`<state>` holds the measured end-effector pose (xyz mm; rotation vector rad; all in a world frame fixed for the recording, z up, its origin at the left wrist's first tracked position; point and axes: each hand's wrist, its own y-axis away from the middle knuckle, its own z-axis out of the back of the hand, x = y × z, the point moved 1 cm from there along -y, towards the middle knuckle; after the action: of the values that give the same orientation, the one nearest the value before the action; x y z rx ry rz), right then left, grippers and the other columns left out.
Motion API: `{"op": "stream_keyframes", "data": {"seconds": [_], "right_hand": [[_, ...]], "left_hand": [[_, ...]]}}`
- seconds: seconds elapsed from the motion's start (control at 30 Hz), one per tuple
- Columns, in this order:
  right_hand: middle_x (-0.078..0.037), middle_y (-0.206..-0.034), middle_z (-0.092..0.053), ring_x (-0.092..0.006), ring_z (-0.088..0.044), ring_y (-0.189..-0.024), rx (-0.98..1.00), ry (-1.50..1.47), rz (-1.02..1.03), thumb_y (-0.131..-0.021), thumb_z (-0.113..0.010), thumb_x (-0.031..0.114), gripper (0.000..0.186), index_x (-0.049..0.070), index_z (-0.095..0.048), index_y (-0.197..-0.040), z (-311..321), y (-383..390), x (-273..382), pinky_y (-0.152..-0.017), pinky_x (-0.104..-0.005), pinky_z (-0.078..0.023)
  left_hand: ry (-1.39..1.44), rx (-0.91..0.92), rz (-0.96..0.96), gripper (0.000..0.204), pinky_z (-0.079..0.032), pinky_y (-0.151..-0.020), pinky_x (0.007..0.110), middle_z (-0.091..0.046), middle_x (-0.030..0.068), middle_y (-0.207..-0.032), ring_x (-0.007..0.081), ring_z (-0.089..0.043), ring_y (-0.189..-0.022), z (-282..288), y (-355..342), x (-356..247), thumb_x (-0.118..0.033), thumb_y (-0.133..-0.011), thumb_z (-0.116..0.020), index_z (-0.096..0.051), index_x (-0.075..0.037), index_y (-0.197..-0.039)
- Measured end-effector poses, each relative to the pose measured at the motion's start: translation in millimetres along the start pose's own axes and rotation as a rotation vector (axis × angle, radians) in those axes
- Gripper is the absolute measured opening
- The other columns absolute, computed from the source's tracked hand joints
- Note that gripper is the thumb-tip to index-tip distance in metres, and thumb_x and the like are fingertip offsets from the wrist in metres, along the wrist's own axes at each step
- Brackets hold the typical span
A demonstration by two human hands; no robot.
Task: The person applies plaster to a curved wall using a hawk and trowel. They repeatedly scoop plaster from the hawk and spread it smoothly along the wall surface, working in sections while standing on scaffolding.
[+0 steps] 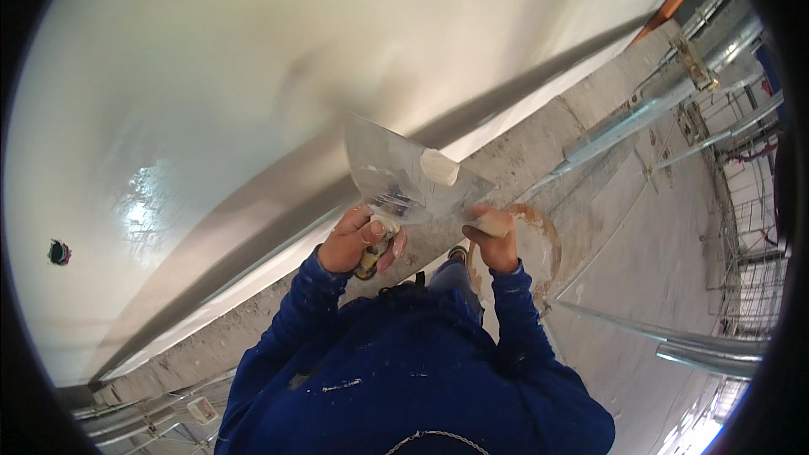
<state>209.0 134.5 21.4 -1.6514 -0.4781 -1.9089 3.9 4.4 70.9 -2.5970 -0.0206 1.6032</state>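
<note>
My left hand [344, 240] is closed around the yellow and black handle [367, 263] of a wide putty knife. Its broad metal blade [379, 156] spreads out ahead of both hands, smeared with filler. A thick lump of white filler [439, 167] sits on the blade, right of its middle. My right hand [495, 238] is closed at the blade's right corner, thumb and fingers bent together. Whether it pinches that corner or the handle of a second knife, I cannot tell. Both hands are in front of my body, apart from the wall.
A smooth pale wall [219, 59] fills the far left, with a small dark hole [58, 253] in it. Along its foot runs a dusty concrete ledge [539, 139]. Metal pipes [624, 147] and scaffold-like bars are on the right. A round rim [552, 240] lies below my right hand.
</note>
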Motion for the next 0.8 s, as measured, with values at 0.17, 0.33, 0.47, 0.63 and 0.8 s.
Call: {"op": "stream_keyframes", "data": {"seconds": [0.17,0.33,0.47,0.63,0.8], "right_hand": [[-0.01,-0.082,-0.054,-0.022,-0.055,-0.079,-0.289,-1.003,-0.408,-0.066,-0.056,0.009,0.032,0.001,-0.052,-0.097,-7,-5,-7,-0.072,-0.0356,-0.048],[-0.012,-0.085,-0.056,-0.0267,-0.056,-0.078,-0.136,-1.115,-0.604,-0.066,-0.054,0.015,0.038,-0.002,-0.05,-0.099,-30,-9,6,-0.073,-0.0394,-0.049],[-0.011,-0.085,-0.056,-0.0259,-0.056,-0.077,-0.201,-1.22,-0.565,-0.064,-0.054,0.011,0.036,-0.003,-0.052,-0.097,-30,-8,-1,-0.074,-0.0382,-0.048],[-0.006,-0.082,-0.052,-0.02,-0.052,-0.079,-0.605,-1.061,-0.292,-0.07,-0.057,0.004,0.012,0.003,-0.053,-0.081,30,-42,-65,-0.079,-0.034,-0.042],[-0.008,-0.087,-0.056,-0.0219,-0.055,-0.082,-0.822,-0.751,-0.075,-0.069,-0.061,-0.004,0.023,-0.001,-0.056,-0.091,62,-127,-128,-0.075,-0.035,-0.045]], "left_hand": [[-1.055,-0.157,-0.42,0.043,-0.045,-0.059,0.03,-0.056,0.011,-0.081,0.0223,-0.057,-0.066,17,-19,-24,-0.005,-0.076,-0.057,-0.052,-0.007,-0.118],[-1.387,-0.156,-0.331,0.059,-0.047,-0.065,0.035,-0.057,0.0092,-0.086,0.0273,-0.057,-0.072,30,-25,-5,0.001,-0.069,-0.058,-0.05,-0.02,-0.124],[-1.589,-0.123,-0.148,0.061,-0.048,-0.063,0.036,-0.058,0.01,-0.087,0.0288,-0.058,-0.073,52,-14,18,0.001,-0.066,-0.06,-0.051,-0.018,-0.123],[-1.496,-0.334,0.096,0.059,-0.046,-0.064,0.034,-0.055,0.0122,-0.084,0.0289,-0.056,-0.071,69,38,57,0.0,-0.071,-0.058,-0.047,-0.018,-0.127],[-1.209,-0.521,0.149,0.058,-0.043,-0.062,0.031,-0.05,0.0121,-0.079,0.0257,-0.051,-0.065,69,59,77,0.001,-0.074,-0.057,-0.045,-0.014,-0.128]]}}
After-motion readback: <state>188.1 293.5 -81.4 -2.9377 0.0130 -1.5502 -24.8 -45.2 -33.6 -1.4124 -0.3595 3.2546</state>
